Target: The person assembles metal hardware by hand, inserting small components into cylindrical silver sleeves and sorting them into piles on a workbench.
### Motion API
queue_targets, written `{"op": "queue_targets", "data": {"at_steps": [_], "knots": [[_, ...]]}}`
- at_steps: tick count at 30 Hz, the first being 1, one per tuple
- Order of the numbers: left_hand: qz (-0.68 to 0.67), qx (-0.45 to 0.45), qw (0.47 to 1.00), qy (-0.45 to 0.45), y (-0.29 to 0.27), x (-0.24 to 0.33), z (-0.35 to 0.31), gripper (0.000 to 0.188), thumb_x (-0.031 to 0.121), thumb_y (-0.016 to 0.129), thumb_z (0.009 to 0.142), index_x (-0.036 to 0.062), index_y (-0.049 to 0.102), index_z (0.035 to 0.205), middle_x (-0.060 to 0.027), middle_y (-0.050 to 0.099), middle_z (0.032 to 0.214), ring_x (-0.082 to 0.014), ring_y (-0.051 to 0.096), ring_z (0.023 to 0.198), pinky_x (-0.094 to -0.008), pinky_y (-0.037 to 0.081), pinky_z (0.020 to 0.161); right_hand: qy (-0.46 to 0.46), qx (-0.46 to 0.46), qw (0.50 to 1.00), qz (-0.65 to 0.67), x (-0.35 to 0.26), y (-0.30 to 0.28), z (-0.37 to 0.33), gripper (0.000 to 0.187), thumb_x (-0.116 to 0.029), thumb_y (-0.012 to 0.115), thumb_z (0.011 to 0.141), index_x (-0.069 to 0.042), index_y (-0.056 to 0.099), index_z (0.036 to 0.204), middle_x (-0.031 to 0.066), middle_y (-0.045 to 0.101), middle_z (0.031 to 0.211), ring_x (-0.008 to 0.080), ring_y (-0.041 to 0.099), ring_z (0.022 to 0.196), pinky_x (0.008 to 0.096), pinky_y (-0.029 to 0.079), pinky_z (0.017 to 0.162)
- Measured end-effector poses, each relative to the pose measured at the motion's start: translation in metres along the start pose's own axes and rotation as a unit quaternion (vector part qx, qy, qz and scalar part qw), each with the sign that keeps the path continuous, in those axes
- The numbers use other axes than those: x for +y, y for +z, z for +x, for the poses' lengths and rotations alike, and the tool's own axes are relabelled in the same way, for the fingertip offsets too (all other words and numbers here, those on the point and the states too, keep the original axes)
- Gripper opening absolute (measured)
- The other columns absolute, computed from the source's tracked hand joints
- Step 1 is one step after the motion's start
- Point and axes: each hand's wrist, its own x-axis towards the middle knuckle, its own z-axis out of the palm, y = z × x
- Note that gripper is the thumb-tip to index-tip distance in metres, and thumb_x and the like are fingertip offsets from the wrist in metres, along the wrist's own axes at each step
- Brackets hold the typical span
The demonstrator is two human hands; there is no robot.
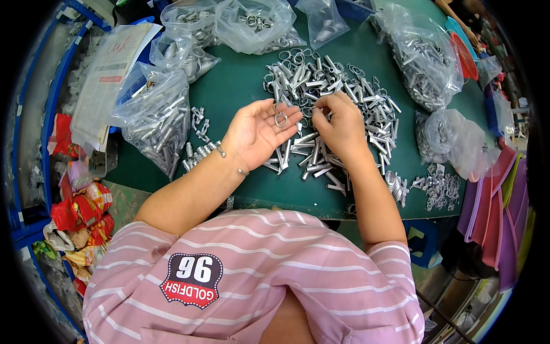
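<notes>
My left hand [256,131] is palm up over the near left side of a heap, its fingers stretched and slightly curled. Metal rings [281,120] lie across those fingers. Just to its right, my right hand [342,123] has thumb and forefinger pinched together, back of the hand upward. Whatever sits in that pinch is too small to make out. Beneath and beyond both hands spreads a heap of silvery metal tubes and clips [329,80], with loose rings [295,55] along its far edge.
On the green table [235,74], clear plastic bags of metal parts stand left [157,117], behind [255,26] and right [424,60]. Small metal pieces lie near the left forearm [200,152] and at the right front [438,186]. A newspaper [109,74] rests far left. Another person's arm [458,23] shows far right.
</notes>
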Motion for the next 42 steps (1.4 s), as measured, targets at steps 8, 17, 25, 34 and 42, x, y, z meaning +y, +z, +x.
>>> {"op": "queue_targets", "data": {"at_steps": [8,17,25,34,42], "knots": [[-0.031,0.01,0.999,0.021,0.002,-0.001,0.002,0.023,0.019,0.05,0.092,-0.0031,0.054,0.098,-0.0216,0.059,0.114,-0.0338,0.055,0.114,-0.0464,0.042,0.101,-0.021,-0.043,0.989,-0.138,-0.006,0.007,-0.001,0.009,-0.011,0.061,0.078,-0.003,0.065,0.076,0.013,0.062,0.086,0.0332,0.065,0.072,0.0425,0.053,0.064],[-0.125,-0.058,0.99,0.019,-0.006,0.002,0.001,0.024,0.022,0.049,0.094,0.0076,0.05,0.074,-0.003,0.046,0.07,-0.0154,0.042,0.061,-0.029,0.039,0.06,-0.074,-0.027,0.981,-0.176,-0.007,0.02,0.0,0.005,-0.003,0.059,0.073,-0.004,0.061,0.077,0.0139,0.057,0.086,0.0323,0.065,0.068,0.0415,0.053,0.058],[-0.186,-0.12,0.975,0.011,0.005,0.0,-0.001,0.031,0.024,0.047,0.095,0.0094,0.048,0.068,0.0003,0.037,0.058,-0.0131,0.033,0.052,-0.0271,0.03,0.051,-0.118,0.006,0.986,-0.118,0.005,0.02,-0.002,0.003,-0.006,0.061,0.075,-0.006,0.06,0.078,0.011,0.058,0.087,0.0301,0.064,0.068,0.0399,0.052,0.057],[-0.202,-0.146,0.968,-0.006,0.008,-0.005,-0.001,0.028,0.021,0.048,0.094,0.0083,0.049,0.069,-0.0003,0.039,0.06,-0.0128,0.034,0.053,-0.0271,0.03,0.051,0.1,-0.091,0.913,0.385,-0.015,-0.001,-0.026,0.019,-0.002,0.062,0.078,-0.001,0.066,0.097,-0.0013,0.057,0.079,0.0026,0.043,0.058,0.0197,0.037,0.053],[-0.13,-0.077,0.988,-0.023,0.013,-0.011,0.003,0.012,0.01,0.048,0.086,-0.0008,0.055,0.086,-0.0096,0.056,0.088,-0.019,0.053,0.078,-0.0328,0.046,0.072,0.23,-0.022,0.862,0.451,-0.004,-0.019,-0.031,0.012,-0.004,0.061,0.084,0.001,0.067,0.094,0.0016,0.065,0.082,0.0047,0.056,0.07,0.0189,0.045,0.064]]}}
